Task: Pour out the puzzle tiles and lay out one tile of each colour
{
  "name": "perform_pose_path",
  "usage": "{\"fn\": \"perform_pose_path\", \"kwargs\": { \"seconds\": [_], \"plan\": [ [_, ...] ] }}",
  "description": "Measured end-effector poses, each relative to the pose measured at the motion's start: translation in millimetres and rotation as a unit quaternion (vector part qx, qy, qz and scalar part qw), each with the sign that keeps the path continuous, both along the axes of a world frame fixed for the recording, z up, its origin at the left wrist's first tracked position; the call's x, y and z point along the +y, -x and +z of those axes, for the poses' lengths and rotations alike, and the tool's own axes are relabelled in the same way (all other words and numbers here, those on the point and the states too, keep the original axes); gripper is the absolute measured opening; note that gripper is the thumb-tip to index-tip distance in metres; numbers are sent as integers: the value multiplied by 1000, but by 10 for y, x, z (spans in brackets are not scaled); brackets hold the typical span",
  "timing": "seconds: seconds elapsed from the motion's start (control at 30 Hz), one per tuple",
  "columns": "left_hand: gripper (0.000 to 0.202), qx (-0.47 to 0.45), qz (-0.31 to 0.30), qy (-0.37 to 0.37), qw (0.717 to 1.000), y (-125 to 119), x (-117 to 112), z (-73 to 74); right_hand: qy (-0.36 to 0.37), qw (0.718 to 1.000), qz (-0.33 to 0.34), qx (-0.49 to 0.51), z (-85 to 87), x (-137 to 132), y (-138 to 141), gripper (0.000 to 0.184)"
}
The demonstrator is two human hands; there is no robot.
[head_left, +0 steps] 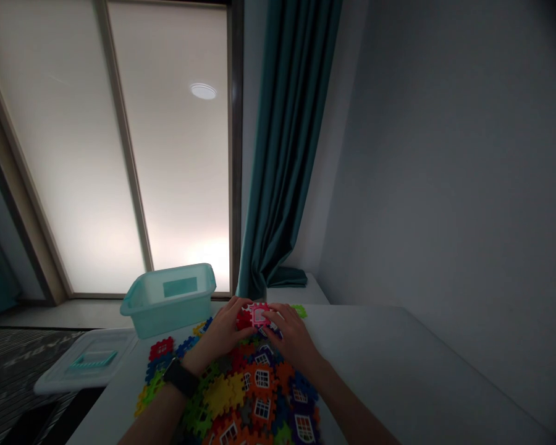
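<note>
fingers: left hand (pixel 220 330) and right hand (pixel 290 334) curled, gripping a pink window tile (pixel 258 314) from both sides, steadying it;
place: above interlocking plastic tiles (pixel 243 386) heaped on the desk (pixel 398 364);
nearby: teal bin (pixel 168 301) behind

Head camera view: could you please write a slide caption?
Left hand and right hand hold a pink window tile above interlocking toy tiles, beside a teal plastic bin.

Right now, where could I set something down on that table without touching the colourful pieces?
The bare white tabletop lies right of the right hand. It is crowded around the left hand, where interlocking plastic tiles reach the teal bin.
</note>
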State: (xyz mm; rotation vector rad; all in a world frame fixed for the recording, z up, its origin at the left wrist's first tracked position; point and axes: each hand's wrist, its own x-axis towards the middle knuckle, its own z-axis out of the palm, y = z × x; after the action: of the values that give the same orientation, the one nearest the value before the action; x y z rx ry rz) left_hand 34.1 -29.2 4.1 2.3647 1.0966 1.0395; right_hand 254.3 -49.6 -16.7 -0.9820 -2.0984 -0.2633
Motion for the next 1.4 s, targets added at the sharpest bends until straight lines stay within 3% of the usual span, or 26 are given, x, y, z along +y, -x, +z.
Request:
{"fn": "perform_pose_path", "kwargs": {
  "seconds": [0.13, 0.27, 0.57, 0.7, 0.87, 1.4],
  "plan": [
    [55, 40, 10, 7, 999, 14, -3, -26, 31, 999, -6, -5, -32, 23, -77, 26],
    [44, 92, -1, 15, 996, 20, -10, -18, 67, 998, -21, -7, -83, 47, -282, 26],
    [35, 157, -19, 27, 987, 11, -53, 33, 173, 979, -110, -8, -443, 28, -1166, 32],
    [34, 167, -24, 15, 986, -6, -61, 2, 234, 962, -136, -16, -556, -4, -1406, 35],
    [34, 184, -30, 19, 982, -4, -43, -34, 287, 943, -167, -26, -601, 0, -1447, 35],
    [34, 191, -39, 9, 981, -15, -44, -6, 316, 925, -202, -66, -630, -175, -1326, 45]
  ]
}}
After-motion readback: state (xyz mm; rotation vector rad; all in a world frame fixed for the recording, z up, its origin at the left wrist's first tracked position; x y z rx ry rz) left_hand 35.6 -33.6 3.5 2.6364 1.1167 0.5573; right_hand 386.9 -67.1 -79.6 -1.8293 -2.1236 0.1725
